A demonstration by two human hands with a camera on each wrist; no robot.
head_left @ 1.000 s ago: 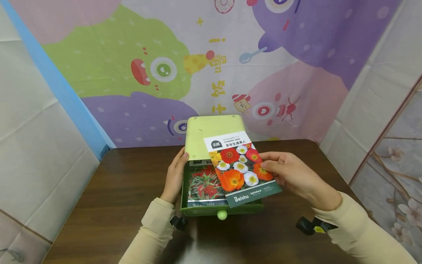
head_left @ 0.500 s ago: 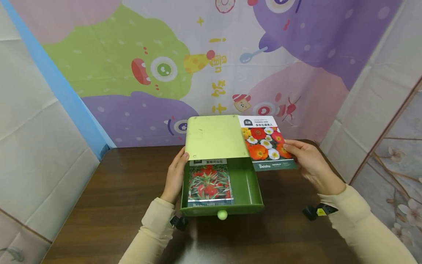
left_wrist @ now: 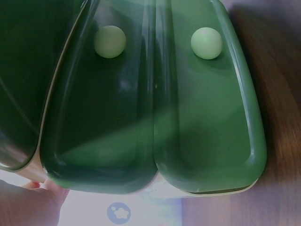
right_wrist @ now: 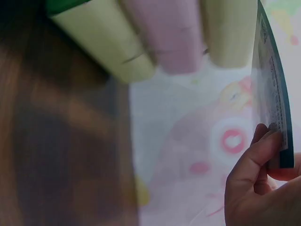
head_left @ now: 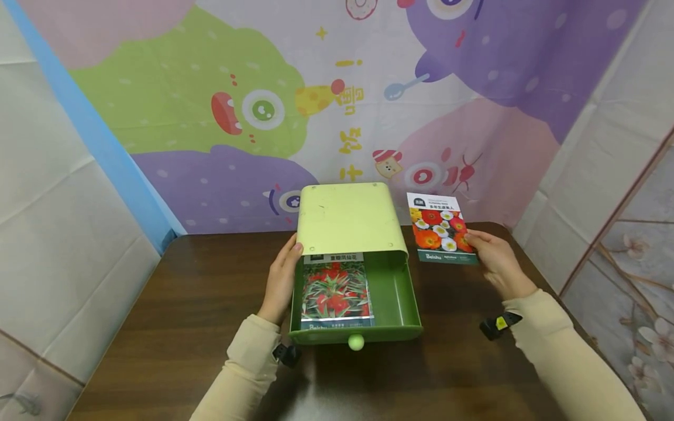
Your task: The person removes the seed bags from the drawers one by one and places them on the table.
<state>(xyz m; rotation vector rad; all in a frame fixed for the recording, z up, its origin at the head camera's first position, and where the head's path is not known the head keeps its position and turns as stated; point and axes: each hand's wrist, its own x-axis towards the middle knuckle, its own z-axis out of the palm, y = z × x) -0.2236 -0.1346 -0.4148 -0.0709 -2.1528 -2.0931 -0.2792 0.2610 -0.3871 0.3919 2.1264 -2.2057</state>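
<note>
A flower seed packet (head_left: pixel 437 228) with orange, red and white poppies is up in the air right of a small drawer cabinet (head_left: pixel 350 216). My right hand (head_left: pixel 499 264) pinches its lower right edge; in the right wrist view the packet (right_wrist: pixel 277 94) appears nearly edge-on. The cabinet's green top drawer (head_left: pixel 392 295) is pulled out, and a second seed packet (head_left: pixel 335 292) with red flowers lies in its left half. Against the cabinet's left side rests my left hand (head_left: pixel 279 280), thumb near the top's front corner; part of its fingers is hidden.
Two lower green drawer fronts (left_wrist: pixel 207 117) with round knobs are pushed in below the open one. The cabinet stands on a dark wooden table (head_left: pixel 210 304). A cartoon-print cloth (head_left: pixel 221 187) hangs behind, and pale wall panels (head_left: pixel 595 193) flank the right.
My right hand has carried the poppy seed packet from above the drawer to the right of the cabinet, uncovering the drawer's right half. The left hand stays in place.
</note>
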